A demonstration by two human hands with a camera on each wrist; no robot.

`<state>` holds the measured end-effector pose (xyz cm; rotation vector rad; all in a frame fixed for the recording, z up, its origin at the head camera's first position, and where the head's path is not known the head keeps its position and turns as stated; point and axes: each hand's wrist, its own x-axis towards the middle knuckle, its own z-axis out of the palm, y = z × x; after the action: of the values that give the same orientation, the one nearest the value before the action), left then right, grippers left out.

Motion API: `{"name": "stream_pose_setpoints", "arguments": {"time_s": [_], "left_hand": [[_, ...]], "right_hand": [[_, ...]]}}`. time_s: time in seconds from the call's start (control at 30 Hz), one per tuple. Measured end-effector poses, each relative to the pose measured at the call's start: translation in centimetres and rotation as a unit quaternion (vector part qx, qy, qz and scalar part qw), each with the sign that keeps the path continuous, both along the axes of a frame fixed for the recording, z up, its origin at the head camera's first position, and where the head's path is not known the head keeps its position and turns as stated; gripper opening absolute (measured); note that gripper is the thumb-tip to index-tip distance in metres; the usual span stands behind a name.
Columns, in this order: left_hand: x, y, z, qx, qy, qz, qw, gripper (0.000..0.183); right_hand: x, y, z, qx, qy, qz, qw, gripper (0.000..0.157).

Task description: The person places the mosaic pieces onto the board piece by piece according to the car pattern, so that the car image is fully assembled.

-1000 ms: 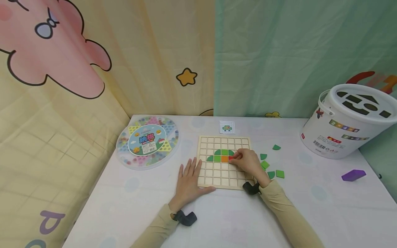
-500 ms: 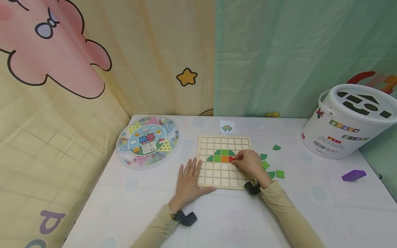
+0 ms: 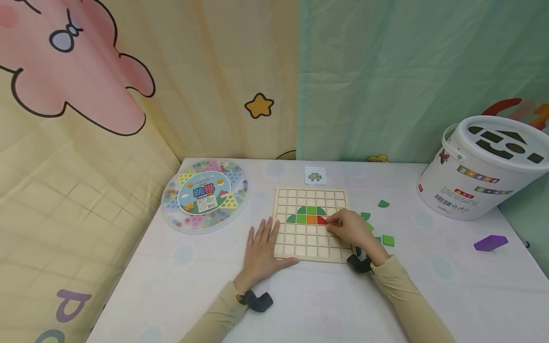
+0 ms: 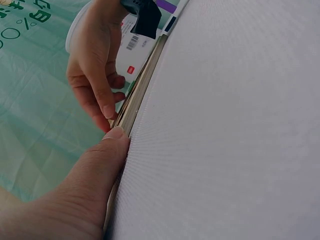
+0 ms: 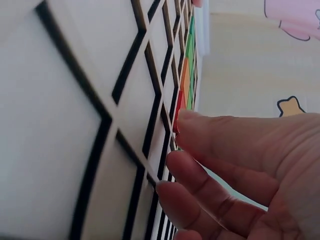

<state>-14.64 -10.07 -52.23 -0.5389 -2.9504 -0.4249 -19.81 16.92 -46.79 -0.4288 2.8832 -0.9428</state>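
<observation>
A square wooden grid board (image 3: pixel 296 239) lies on the table, with green and orange pieces (image 3: pixel 311 219) set in its middle cells. At the right end of that row lies a red quarter-circle piece (image 3: pixel 321 220). My right hand (image 3: pixel 349 228) pinches at this piece's right corner with thumb and index finger; in the right wrist view the thumb (image 5: pixel 215 132) overlaps the red edge. My left hand (image 3: pixel 260 255) rests spread at the board's lower left, fingertips on its left edge. In the left wrist view its thumb (image 4: pixel 95 175) lies along the board's side.
Several loose green pieces (image 3: pixel 388 240) lie right of the board, some partly behind my right hand. A small pattern card (image 3: pixel 315 176) is behind the board. A round board-game case (image 3: pixel 206 195) stands left, a white bucket (image 3: pixel 476 176) right, near a purple block (image 3: pixel 491 243).
My right hand has shifted slightly right, uncovering more of the red piece, which now lies flat in its cell beside the orange one. The left hand has stayed in place.
</observation>
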Motion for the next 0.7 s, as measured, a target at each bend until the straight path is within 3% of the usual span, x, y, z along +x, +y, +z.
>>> {"name": "stream_pose_setpoints", "arguments": {"time_s": [0.2,0.47,0.7], "left_hand": [[0.0,0.0,-0.1,-0.001,-0.001,0.000,1.0000,0.112],[0.0,0.0,-0.1,0.002,-0.006,-0.001,1.0000,0.112],[0.0,0.0,0.0,-0.003,-0.010,0.003,0.9999,0.112]], "right_hand": [[0.6,1.6,0.3,-0.003,-0.002,0.006,1.000,0.017],[1.0,4.2,0.8,-0.017,-0.002,-0.039,0.999,0.020],[0.8,7.2,0.7,-0.026,0.052,-0.087,0.995,0.021]]}}
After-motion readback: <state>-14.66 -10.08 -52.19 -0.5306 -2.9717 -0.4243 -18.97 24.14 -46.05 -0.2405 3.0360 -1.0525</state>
